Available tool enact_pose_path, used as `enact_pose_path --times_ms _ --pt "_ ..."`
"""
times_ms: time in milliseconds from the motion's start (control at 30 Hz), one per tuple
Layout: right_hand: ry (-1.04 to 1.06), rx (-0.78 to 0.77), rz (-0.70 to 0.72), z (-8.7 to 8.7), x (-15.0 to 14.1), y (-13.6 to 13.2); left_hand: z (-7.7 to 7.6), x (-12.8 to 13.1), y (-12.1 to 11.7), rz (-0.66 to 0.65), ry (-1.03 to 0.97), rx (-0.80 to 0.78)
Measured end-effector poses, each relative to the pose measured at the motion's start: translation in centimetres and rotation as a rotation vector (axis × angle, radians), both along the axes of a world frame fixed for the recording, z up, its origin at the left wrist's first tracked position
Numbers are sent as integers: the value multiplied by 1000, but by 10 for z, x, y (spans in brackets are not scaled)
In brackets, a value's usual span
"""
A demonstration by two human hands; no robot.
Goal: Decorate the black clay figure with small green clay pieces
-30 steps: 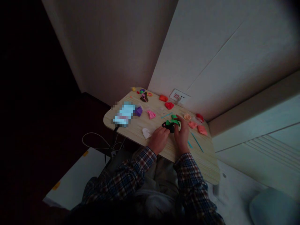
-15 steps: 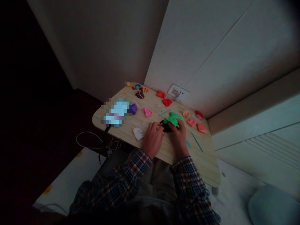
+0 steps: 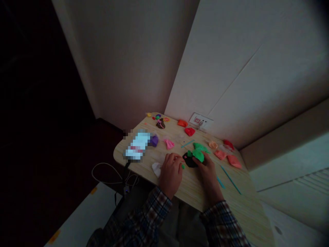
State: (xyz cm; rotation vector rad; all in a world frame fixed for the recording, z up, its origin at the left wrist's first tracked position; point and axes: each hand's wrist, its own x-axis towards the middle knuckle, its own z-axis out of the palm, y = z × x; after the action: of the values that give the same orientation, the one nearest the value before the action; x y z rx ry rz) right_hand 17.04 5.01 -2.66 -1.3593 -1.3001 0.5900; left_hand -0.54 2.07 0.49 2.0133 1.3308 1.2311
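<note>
My left hand (image 3: pixel 171 175) is closed, its fingertips pinched beside a small bit of green clay (image 3: pixel 183 166). My right hand (image 3: pixel 208 173) is closed on a larger lump of green clay (image 3: pixel 198 155), thumb pressed against its near side. Just beneath that lump lies a flat black piece (image 3: pixel 189 162) with a small pink mark; a little green bit (image 3: pixel 189 153) shows at its upper edge. Whether my right fingers also touch the black piece is hidden. Behind the lump, more green clay (image 3: pixel 202 147) rests on the table.
On the wooden table (image 3: pixel 195 192) are a pixelated phone (image 3: pixel 138 145), purple clay (image 3: pixel 154 140), pink clay (image 3: pixel 169 144), a white piece (image 3: pixel 156 168) and red clay (image 3: pixel 190 131). Salmon clay (image 3: pixel 234 161) and a blue stick (image 3: pixel 230 179) lie at right. A brown figure (image 3: pixel 160 124) sits at the back.
My left hand has drawn away from the black piece, and a small green bit now shows at its fingertips. My right hand keeps the green lump. The whole view has shifted.
</note>
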Motion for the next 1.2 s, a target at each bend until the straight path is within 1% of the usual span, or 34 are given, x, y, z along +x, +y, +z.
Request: enact_pose_path --times_ms 300,433,533,700,800,833,900,1067,1200 --pt "10 -64 -12 2 -4 1 -1 0 -1 -8 -12 3" --pt "6 -64 -3 2 -3 -2 3 -7 2 17 -15 24" --pt "32 -75 17 0 1 -5 16 -22 6 52 -8 45" --pt "67 -120 66 2 2 -11 52 -59 18 70 31 11" --pt "74 -136 69 7 -1 -13 69 -71 25 123 33 -6" --pt "76 -133 73 8 -2 -14 72 -71 27 123 33 -24" --pt "86 -122 86 11 -5 -15 72 -65 29 96 34 -53" --pt "73 -96 78 11 -7 -15 62 -36 32 -14 44 -87" --pt "29 -113 76 9 3 -19 57 -26 38 -30 61 -110"
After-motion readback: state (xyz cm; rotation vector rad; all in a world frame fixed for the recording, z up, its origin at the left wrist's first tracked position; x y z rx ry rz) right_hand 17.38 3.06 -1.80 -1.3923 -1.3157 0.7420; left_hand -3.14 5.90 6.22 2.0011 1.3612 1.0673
